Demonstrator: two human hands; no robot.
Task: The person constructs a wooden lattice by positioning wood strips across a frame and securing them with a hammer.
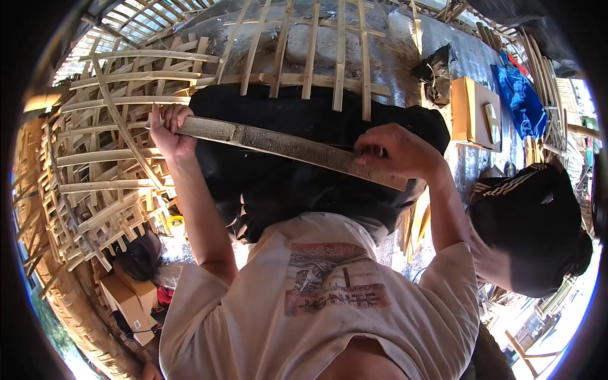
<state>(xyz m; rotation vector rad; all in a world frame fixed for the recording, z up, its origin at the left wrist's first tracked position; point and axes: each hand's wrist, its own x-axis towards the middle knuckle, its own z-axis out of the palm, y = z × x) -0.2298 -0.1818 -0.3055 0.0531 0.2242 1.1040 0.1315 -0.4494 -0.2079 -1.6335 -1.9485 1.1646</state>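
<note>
One long, flat bamboo strip, mottled brown with paler ends [285,144], lies slantwise above the black cloth [228,168], loose from any frame. Left hand's [172,136] fingers are curled round its far left end; right hand's [405,152] are bent over the near right, can't tell how firmly. I'd call the pale lattice panels [126,100] at left mostly crossed already, the far pale slatted frame [340,57] sparser. Strip's underside is hidden, and that frame's far end is cut off.

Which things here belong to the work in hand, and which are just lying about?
In use:
Wooden strip, left hand gripping, right hand touching
Slatted frame ahead, probably

Apparently lying about:
Cardboard box
Blue plastic
</note>
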